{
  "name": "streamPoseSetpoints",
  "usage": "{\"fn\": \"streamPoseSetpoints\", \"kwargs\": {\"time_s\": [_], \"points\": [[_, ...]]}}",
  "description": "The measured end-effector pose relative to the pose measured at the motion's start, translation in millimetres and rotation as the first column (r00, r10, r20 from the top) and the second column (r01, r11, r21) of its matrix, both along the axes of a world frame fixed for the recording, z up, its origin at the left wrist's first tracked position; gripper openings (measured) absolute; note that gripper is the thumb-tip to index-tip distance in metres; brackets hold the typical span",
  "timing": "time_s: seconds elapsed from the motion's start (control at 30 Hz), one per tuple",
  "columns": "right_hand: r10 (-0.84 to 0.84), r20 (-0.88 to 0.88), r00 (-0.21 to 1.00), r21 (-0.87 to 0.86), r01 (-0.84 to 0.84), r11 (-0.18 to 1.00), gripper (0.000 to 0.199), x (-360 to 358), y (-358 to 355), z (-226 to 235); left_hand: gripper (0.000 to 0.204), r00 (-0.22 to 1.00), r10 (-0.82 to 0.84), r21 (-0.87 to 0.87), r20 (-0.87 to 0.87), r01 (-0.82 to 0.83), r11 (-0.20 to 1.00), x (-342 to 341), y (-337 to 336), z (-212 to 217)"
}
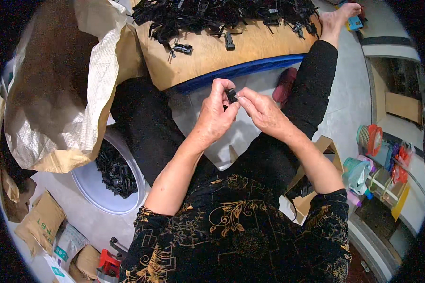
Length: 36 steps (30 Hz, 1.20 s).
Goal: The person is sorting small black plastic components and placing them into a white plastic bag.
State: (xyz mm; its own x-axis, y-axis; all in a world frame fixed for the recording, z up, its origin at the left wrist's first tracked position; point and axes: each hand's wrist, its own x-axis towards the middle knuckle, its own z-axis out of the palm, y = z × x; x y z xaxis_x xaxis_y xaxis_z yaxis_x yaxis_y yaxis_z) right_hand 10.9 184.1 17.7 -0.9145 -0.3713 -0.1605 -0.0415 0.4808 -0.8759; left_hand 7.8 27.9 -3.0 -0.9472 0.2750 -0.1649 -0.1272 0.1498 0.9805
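Observation:
In front of my body, above the gap between my legs, my left hand (pixel 213 113) is closed around a small black plastic part (pixel 231 95). My right hand (pixel 264 112) meets it from the other side, thumb and forefinger pinched at the part's edge. Whether a separate small piece sits in that pinch is hidden by the fingertips. Beyond both hands, a large heap of similar black plastic parts (pixel 222 16) covers the far side of a wooden board (pixel 189 61). A few loose ones, such as a black clip-like piece (pixel 229 41), lie near its front edge.
At the left, a big open woven sack (pixel 101 80) overhangs a white basin (pixel 87 191) partly filled with black parts (pixel 115 172). Filled bags (pixel 42 221) stand lower left. A cardboard box (pixel 333 158) is by my right elbow, with a cluttered shelf (pixel 382 184) beyond.

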Motion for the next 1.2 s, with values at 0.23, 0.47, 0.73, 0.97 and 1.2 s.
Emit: {"fn": "streamPoseSetpoints", "kwargs": {"time_s": [0.23, 0.47, 0.73, 0.97, 1.2], "points": [[-0.090, -0.074, 0.993, 0.034, 0.093, 0.995, 0.015, -0.8, -17.8, -22.3, 0.033, 0.971, 0.120, -0.185, -0.205, -0.159, 0.970, 1.0, 2.6, -7.3], [-0.206, -0.019, 0.978, -0.170, 0.200, 0.965, 0.017, -1.5, -21.3, -24.5, 0.029, 0.978, 0.208, 0.074, -0.037, -0.204, 0.976, -4.4, -3.5, -12.8], [-0.195, 0.346, 0.918, -0.515, 0.360, 0.778, 0.016, 6.9, -13.1, 2.1, 0.028, 0.919, -0.043, 0.776, 0.391, -0.305, 0.552, -1.8, -18.4, 12.1], [-0.167, 0.357, 0.919, -0.559, 0.353, 0.750, 0.018, 3.4, -6.8, 6.2, 0.038, 0.925, -0.208, 0.735, 0.317, -0.101, 0.670, 1.4, -17.1, 5.0], [-0.041, 0.528, 0.848, -0.486, 0.342, 0.805, 0.022, 0.2, 0.3, 3.7, 0.035, 0.914, -0.273, 0.716, 0.300, -0.026, 0.698, 5.5, -13.3, 3.3]]}}
